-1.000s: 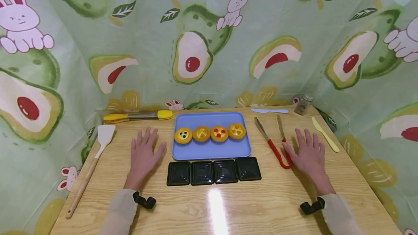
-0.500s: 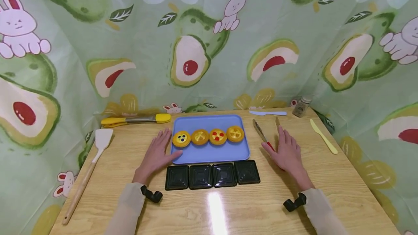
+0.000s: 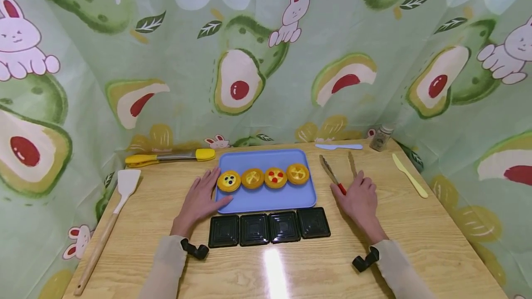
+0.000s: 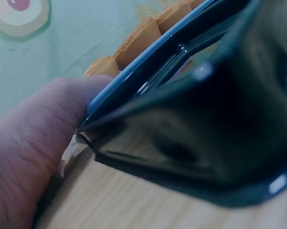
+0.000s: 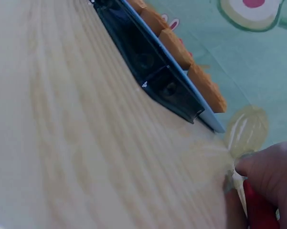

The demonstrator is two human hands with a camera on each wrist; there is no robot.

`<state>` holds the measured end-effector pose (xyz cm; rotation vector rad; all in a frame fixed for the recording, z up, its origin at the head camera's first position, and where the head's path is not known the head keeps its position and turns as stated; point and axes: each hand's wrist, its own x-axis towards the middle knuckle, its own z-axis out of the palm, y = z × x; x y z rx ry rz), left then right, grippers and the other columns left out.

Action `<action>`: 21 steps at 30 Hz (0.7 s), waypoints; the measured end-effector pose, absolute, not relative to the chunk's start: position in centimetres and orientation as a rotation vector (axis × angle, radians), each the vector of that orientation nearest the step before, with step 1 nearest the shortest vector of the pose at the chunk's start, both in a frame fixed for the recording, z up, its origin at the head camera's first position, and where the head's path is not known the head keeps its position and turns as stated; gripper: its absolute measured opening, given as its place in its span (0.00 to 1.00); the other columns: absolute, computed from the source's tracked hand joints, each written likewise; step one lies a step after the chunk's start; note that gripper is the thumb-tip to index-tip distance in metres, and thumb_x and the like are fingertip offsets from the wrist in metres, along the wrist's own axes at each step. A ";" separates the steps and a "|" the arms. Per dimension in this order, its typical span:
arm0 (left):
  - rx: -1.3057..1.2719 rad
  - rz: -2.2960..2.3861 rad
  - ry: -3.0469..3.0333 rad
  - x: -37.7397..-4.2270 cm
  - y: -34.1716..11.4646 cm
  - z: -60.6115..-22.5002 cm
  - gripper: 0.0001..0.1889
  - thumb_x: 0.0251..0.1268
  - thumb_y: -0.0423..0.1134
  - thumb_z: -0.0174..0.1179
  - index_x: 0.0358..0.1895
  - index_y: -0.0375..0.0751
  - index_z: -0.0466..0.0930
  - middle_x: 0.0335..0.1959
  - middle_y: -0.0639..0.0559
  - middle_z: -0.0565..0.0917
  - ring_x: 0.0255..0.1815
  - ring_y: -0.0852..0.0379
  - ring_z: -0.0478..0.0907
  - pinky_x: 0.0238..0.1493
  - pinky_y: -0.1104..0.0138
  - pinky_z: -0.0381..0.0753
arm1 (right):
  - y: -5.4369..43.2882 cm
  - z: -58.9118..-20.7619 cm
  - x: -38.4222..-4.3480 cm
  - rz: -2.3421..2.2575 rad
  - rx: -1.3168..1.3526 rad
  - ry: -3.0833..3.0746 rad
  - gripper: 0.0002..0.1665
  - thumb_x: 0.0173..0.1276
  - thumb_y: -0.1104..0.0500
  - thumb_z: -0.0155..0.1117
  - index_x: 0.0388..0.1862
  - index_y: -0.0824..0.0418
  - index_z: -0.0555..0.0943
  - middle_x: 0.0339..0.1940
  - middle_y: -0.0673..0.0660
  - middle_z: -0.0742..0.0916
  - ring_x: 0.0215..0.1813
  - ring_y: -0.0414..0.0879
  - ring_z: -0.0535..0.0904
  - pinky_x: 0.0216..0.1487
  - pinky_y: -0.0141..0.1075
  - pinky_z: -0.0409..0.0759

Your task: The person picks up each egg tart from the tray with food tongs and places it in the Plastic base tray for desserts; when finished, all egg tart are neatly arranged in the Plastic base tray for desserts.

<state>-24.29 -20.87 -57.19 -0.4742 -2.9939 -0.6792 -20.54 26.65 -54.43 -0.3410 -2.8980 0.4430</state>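
Note:
In the head view, my left hand (image 3: pixel 202 198) rests against the left edge of a blue tray (image 3: pixel 266 203), its fingers fairly straight and its thumb over the near corner. On the tray stand several egg tarts in a row, among them one with dark berries (image 3: pixel 229 181) and one with red pieces (image 3: pixel 275 178). My right hand (image 3: pixel 359 200) holds the red-handled tongs (image 3: pixel 327 168) at the right, its fingers curled and covering most of the handle. The right wrist view shows part of the red handle (image 5: pixel 260 210) under the hand. The tongs' arms are spread apart.
Several black square trays (image 3: pixel 254 230) line the blue tray's near side. Yellow-tipped tongs (image 3: pixel 170 156) and a long-handled spatula (image 3: pixel 109 225) lie left. A blue knife (image 3: pixel 338 146), a shaker jar (image 3: pixel 381 138) and a yellow knife (image 3: pixel 409 175) lie at the back and right.
Both hands have come inward: the left from the bare table to the blue tray's edge, the right from beside the red tongs onto their handle, its fingers now curled. The view has shifted slightly.

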 end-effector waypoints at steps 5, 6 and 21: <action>-0.458 -0.673 -2.998 -24.3 -20.8 -57.4 0.59 0.60 0.81 0.54 0.87 0.49 0.47 0.86 0.51 0.53 0.87 0.45 0.46 0.84 0.45 0.43 | 26.6 -54.8 -20.3 0.395 -0.359 -2.818 0.51 0.71 0.32 0.65 0.49 0.84 0.68 0.42 0.79 0.72 0.44 0.75 0.74 0.37 0.61 0.78; -0.454 -0.670 -2.999 -24.3 -20.8 -57.4 0.59 0.60 0.81 0.54 0.87 0.49 0.47 0.86 0.52 0.53 0.87 0.45 0.46 0.84 0.45 0.42 | 26.7 -54.8 -20.3 0.390 -0.352 -2.807 0.49 0.70 0.33 0.66 0.45 0.83 0.69 0.40 0.78 0.72 0.42 0.73 0.74 0.34 0.60 0.78; -0.452 -0.666 -3.004 -24.4 -20.9 -57.6 0.60 0.60 0.82 0.53 0.87 0.50 0.46 0.86 0.51 0.53 0.87 0.46 0.45 0.84 0.46 0.41 | 28.5 -51.3 -20.3 0.651 -0.342 -2.981 0.48 0.72 0.33 0.64 0.53 0.80 0.67 0.40 0.73 0.73 0.33 0.65 0.76 0.26 0.51 0.75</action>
